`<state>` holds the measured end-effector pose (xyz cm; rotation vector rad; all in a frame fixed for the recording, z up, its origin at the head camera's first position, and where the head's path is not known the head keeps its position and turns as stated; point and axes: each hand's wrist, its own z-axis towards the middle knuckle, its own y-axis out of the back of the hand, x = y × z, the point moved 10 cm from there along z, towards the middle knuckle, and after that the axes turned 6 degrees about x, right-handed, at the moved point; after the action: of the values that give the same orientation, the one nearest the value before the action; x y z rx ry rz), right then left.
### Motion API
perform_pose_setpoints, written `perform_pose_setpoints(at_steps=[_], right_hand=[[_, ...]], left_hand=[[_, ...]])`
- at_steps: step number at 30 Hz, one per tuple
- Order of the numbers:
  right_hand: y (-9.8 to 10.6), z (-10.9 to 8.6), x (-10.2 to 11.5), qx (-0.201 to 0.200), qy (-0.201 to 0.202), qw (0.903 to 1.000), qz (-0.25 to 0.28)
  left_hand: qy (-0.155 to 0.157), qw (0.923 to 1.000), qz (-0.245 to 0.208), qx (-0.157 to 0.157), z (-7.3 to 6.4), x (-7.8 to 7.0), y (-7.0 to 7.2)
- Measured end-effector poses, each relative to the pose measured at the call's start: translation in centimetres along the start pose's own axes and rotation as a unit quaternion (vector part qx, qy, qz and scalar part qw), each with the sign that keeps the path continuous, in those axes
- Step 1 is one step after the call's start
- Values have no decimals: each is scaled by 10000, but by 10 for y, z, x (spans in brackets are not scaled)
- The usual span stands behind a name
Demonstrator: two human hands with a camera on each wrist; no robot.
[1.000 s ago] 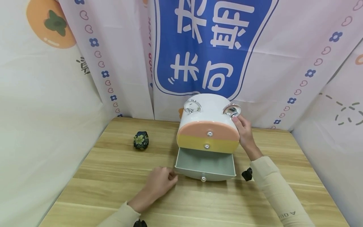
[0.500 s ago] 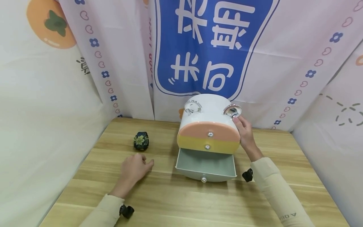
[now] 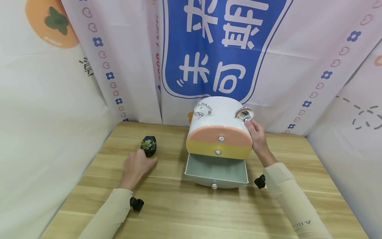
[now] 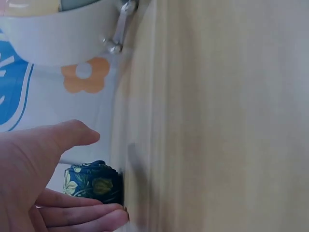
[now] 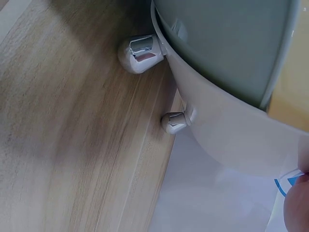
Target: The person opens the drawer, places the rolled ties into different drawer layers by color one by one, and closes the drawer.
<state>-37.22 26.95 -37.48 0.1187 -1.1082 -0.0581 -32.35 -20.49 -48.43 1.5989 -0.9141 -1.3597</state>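
Note:
A storage box [image 3: 219, 114] with a white shell stands at the back of the table. It has a peach and a yellow drawer front, and its green bottom drawer [image 3: 215, 169] is pulled out. My right hand [image 3: 258, 141] rests against the box's right side, fingertips at the right chrome ring [image 3: 244, 114]. My left hand [image 3: 137, 167] is right at a small dark blue bundle [image 3: 149, 146] with a leaf print. In the left wrist view, the thumb stands apart from the extended fingers, with the bundle [image 4: 96, 183] seen between them. The pulled-out drawer holds nothing visible.
A wooden table [image 3: 191, 212] carries everything, with printed cloth hangings [image 3: 134, 66] close behind and at both sides. A second chrome ring [image 3: 203, 110] juts from the box's top left. Chrome feet [image 5: 142, 53] lift the box off the tabletop.
My left hand has left the open drawer's left corner and moved left and away from me to the leaf-print bundle. The right hand stays against the box.

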Motion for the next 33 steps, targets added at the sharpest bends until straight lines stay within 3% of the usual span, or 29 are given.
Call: perform_pose_setpoints(at_steps=[7,14,20,33], right_hand=[[-1,-1,-1,-26,49,10000,-80],[4,-4,-2,-78,-59,9999,-116],[4,-6,-6,-64,-163,9998,-108],[-1,-2,2,-46,81,9999,-80]], left_hand=[[253,9991,78,-341,16,14,12],[53,9982,136,-586,30,12,17],[-128,9979,93,-621,40,11,13],[-214,9967,-249,-737,52,14,16]])
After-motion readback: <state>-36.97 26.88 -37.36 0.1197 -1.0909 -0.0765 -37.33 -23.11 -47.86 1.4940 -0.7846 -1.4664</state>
